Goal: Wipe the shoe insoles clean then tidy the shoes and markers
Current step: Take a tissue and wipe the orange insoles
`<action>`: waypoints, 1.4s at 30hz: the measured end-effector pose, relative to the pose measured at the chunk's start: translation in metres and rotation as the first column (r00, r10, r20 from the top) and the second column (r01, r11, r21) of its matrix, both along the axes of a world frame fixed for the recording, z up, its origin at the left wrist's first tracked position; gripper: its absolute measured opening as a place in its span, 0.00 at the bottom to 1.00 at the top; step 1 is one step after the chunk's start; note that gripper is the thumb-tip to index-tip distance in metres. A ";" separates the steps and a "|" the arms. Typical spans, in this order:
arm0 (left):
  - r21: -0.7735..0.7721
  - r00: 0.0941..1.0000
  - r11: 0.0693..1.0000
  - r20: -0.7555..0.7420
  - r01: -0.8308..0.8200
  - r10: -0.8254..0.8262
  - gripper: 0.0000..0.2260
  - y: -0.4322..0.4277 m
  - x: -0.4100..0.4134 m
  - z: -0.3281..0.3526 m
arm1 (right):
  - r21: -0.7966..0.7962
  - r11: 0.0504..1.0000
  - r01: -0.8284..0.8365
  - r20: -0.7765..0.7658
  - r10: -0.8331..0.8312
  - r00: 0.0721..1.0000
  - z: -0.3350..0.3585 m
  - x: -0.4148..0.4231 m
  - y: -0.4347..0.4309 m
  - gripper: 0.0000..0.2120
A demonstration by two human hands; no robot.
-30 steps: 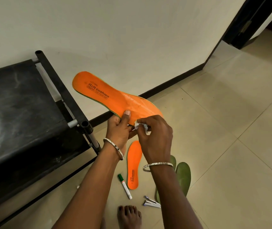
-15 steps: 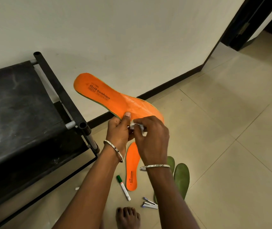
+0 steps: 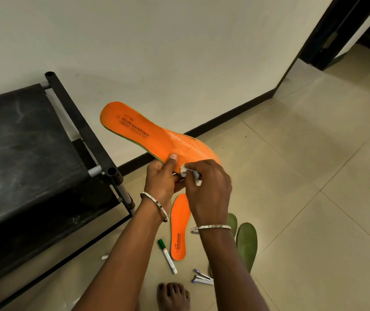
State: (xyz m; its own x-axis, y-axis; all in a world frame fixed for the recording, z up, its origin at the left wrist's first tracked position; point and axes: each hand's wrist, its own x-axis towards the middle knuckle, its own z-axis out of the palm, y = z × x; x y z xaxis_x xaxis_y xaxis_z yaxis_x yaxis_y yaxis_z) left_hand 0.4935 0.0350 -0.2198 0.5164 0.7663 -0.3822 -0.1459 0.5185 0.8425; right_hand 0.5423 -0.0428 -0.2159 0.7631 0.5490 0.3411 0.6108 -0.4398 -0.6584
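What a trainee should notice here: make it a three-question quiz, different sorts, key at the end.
1. True or false: the left hand holds the raised orange insole.
2. The right hand pinches: A) a white wipe, B) a brush, C) a sponge.
3. Fill in: the second insole lies on the ____.
Key: 1 true; 2 A; 3 floor.

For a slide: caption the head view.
Left hand holds an orange insole while right hand presses a white wipe to it.
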 end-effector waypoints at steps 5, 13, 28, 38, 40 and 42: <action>0.005 1.000 1.000 -0.025 0.018 -0.018 0.07 0.000 0.000 -0.001 | -0.016 0.998 -0.067 -0.019 0.067 0.998 0.002 -0.002 0.002 0.06; -0.048 1.000 0.999 0.011 -0.011 0.011 0.10 0.002 0.000 0.003 | 0.024 0.997 0.080 -0.042 -0.079 0.996 -0.008 0.023 -0.014 0.06; -0.094 1.000 0.996 -0.017 -0.009 0.007 0.17 0.002 0.000 0.004 | -0.035 0.992 0.122 -0.080 -0.125 0.989 -0.017 0.028 -0.012 0.04; -0.060 0.998 0.998 -0.057 0.020 -0.024 0.13 -0.004 0.003 0.004 | -0.020 0.999 -0.040 -0.003 0.040 0.999 -0.003 0.004 0.002 0.07; -0.085 1.000 0.996 -0.009 0.021 -0.021 0.14 -0.002 0.001 0.006 | -0.010 0.999 0.043 -0.024 -0.043 0.999 -0.009 0.019 -0.007 0.07; -0.091 1.000 0.996 0.009 0.007 -0.007 0.17 0.001 0.000 0.006 | -0.028 0.993 0.116 -0.050 -0.117 0.992 -0.014 0.030 -0.014 0.05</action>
